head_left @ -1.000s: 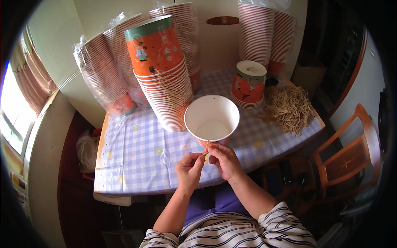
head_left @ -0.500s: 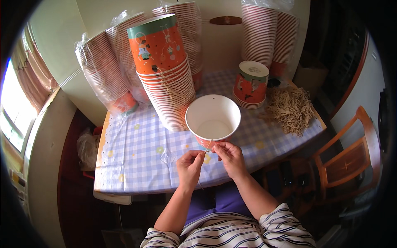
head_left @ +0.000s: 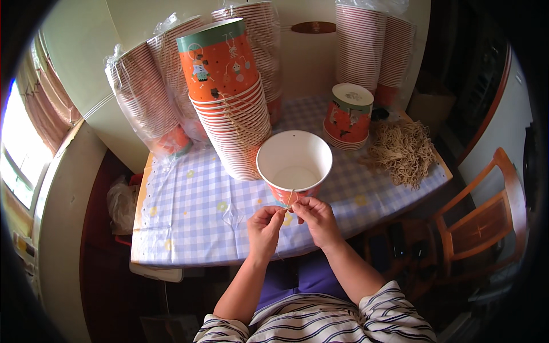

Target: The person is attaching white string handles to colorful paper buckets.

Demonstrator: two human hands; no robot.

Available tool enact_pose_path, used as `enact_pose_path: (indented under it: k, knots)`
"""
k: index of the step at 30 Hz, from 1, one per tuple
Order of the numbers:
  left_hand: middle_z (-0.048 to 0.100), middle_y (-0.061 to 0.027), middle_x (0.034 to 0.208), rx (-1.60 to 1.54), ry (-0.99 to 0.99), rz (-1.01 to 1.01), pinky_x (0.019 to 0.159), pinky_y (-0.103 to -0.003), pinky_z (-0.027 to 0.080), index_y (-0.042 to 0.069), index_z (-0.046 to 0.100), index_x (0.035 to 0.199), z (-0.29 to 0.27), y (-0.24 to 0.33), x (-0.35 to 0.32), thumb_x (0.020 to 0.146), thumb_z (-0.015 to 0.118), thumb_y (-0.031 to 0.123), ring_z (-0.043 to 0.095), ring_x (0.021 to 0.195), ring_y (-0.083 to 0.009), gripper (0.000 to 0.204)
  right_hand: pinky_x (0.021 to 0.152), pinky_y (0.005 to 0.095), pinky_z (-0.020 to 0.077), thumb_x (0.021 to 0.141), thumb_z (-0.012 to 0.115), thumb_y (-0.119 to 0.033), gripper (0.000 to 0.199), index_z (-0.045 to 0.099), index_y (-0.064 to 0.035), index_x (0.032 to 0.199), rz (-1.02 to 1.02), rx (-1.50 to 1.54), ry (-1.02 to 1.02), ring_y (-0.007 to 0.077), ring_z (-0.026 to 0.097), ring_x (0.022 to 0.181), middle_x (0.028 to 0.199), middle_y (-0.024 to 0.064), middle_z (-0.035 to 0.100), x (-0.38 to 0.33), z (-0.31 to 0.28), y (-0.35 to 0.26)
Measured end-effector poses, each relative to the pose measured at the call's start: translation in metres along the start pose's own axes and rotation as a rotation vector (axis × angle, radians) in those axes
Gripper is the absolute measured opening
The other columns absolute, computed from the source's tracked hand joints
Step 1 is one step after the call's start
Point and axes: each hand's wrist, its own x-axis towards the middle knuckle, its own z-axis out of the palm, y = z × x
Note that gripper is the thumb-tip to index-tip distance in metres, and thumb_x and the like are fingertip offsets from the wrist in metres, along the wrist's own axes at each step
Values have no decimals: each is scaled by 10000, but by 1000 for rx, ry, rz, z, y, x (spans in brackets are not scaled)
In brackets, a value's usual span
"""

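A paper bucket [head_left: 294, 163], white inside and orange outside, stands upright before me near the table's front edge. A thin tan cord [head_left: 292, 196] hangs at its near wall and runs down to my fingertips. My left hand [head_left: 266, 228] pinches the cord between thumb and forefinger. Close beside it, my right hand [head_left: 316, 222] pinches the same cord, the fingertips almost touching. Left of the bucket rises a tall nested stack of paper buckets [head_left: 220, 68], with tan cords hanging down its right side. The exact knot or loop is too small to make out.
A heap of tan cords [head_left: 405, 151] lies at the table's right, next to a short upside-down bucket stack [head_left: 347, 117]. Plastic-wrapped bucket stacks [head_left: 143, 91] line the back. Blue checked cloth [head_left: 194, 228] covers the table. A wooden chair [head_left: 480, 223] stands at the right.
Both hands have shifted very slightly, fingertips closer together at the cord. The cord now shows as a small loop at the bucket's wall. The bucket has hardly moved.
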Motion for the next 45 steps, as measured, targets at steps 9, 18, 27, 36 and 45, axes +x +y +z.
enact_pose_path:
  k: [9, 18, 27, 36, 45]
  knots:
    - [564, 14, 732, -20, -10, -17, 540, -170, 342, -38, 619, 880, -1, 1, 2, 880, 599, 65, 448, 624, -28, 105, 596, 190, 399, 856, 646, -179, 144, 652, -38, 885, 24, -4, 39, 37, 484, 636, 770, -11, 638, 4, 2, -3]
    - [565, 2, 729, -43, -25, -36, 535, -176, 340, -36, 624, 916, -6, -2, 5, 871, 599, 62, 441, 607, -36, 111, 542, 174, 361, 862, 648, -196, 161, 654, -36, 875, -35, -86, 49, 10, 438, 597, 703, -48, 582, 5, 1, 0]
    - [543, 37, 724, 243, -89, 101, 494, -179, 320, -3, 646, 1042, 7, 9, 4, 814, 666, 63, 392, 564, -13, 238, 526, 172, 348, 882, 627, -173, 164, 655, -12, 893, -70, -115, 36, 1, 436, 595, 672, -59, 553, 5, 1, 0]
    - [575, 5, 670, 601, -25, 299, 488, -213, 369, 10, 682, 851, 4, 15, 9, 789, 693, 66, 435, 549, -38, 84, 555, 170, 356, 866, 636, -181, 146, 653, -36, 877, -14, -108, 42, 16, 441, 605, 724, -40, 602, 6, -3, 3]
    - [621, -19, 700, 208, -120, -82, 511, -192, 370, -26, 656, 912, -14, 21, 14, 851, 635, 122, 458, 574, -36, 162, 559, 177, 363, 865, 635, -200, 166, 648, -35, 875, -36, -107, 67, 16, 465, 613, 764, -12, 637, 7, 0, -2]
